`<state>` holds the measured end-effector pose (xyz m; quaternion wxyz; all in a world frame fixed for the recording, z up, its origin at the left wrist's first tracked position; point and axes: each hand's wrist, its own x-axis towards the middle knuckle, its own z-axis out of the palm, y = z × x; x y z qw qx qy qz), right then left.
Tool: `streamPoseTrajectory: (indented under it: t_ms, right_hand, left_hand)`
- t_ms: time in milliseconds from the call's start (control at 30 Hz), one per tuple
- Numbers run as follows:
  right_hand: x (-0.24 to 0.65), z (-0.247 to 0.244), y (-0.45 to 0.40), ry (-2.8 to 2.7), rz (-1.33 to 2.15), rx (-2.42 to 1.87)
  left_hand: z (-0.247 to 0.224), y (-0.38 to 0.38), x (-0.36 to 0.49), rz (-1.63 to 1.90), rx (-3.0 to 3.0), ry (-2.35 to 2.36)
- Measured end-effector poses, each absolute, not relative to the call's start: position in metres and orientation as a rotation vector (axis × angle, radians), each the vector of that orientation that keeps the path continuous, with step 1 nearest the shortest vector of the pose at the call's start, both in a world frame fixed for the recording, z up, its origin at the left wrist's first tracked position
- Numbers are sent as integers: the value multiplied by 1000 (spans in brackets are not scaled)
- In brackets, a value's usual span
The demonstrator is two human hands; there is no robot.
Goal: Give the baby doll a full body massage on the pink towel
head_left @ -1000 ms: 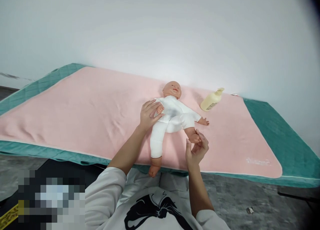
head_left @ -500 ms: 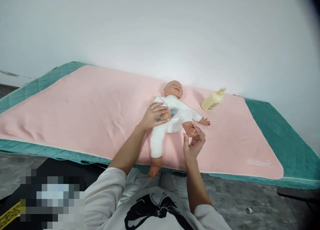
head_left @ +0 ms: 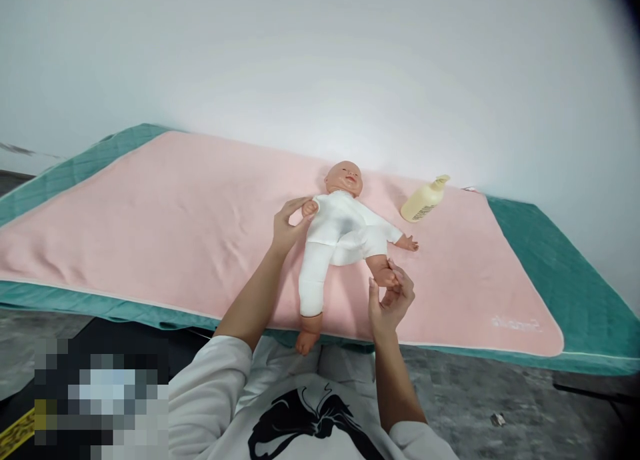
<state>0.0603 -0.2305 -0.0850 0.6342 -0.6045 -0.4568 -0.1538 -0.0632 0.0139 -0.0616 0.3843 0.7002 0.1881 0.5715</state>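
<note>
A baby doll (head_left: 333, 220) with a bald head and a white cloth body lies on its back on a pink blanket (head_left: 200, 200). Around the doll's hand, beside its shoulder, my left hand (head_left: 291, 225) is closed, fingers above and thumb below. My right hand (head_left: 393, 300) holds the doll's bent foot between thumb and fingers. The doll's other leg lies straight, its foot over the front edge of the blanket. Its other arm stretches out to the right on the blanket.
A pale yellow pump bottle (head_left: 425, 200) lies tilted on the blanket, right of the doll. Under the blanket is a green quilted cover (head_left: 565, 267). A white wall (head_left: 320, 67) rises behind. Dark, partly pixelated items are at the lower left.
My left hand has moved left and up with the doll's hand, from over the belly out to the shoulder's side. My right hand and the held foot have shifted slightly down.
</note>
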Motion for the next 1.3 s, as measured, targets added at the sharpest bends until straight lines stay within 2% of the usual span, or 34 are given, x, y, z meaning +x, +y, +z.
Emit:
streamPoseTrajectory:
  t_ms: [367,567,933,1300]
  right_hand:
    - [41,-113,-273,-1013,-439,-1449]
    - [35,-127,-292,-1052,-410,-1495]
    - [22,-151,-318,-1087,-363,-1721]
    - [12,-167,-317,-1098,-343,-1755]
  left_hand:
    - [-59,27,-67,1600,1180,750]
    - [-67,42,-71,1556,899,886]
    - [-81,54,-73,1444,708,1048]
    - [-112,78,-76,1408,700,981]
